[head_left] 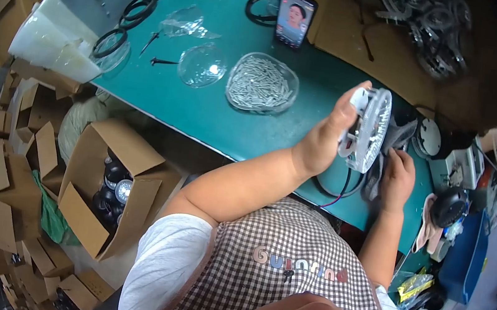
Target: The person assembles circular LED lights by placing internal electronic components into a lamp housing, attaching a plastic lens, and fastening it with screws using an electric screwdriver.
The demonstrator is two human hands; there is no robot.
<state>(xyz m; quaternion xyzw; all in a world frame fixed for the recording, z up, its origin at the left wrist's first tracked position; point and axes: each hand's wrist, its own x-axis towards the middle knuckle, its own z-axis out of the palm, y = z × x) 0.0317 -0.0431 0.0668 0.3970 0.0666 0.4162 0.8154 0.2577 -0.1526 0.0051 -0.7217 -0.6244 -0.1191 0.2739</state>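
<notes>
My left hand (334,122) is closed around the edge of a round light unit (372,130), held upright above the table's near edge. It has a clear ribbed lens on its right side and a white back part. A dark cable (345,186) with a thin red-violet wire hangs below it. Just right of the light unit, my right hand (398,181) has its fingers curled at a grey cloth-like thing (373,179). The light unit partly hides that grey thing, and its exact kind is unclear.
On the green table (186,106) stand a clear dish of small metal screws (261,84), black rings (139,10) and a propped phone (294,20). A cardboard box (333,34) with clear parts lies far right. An open carton (86,221) of round lamps stands left.
</notes>
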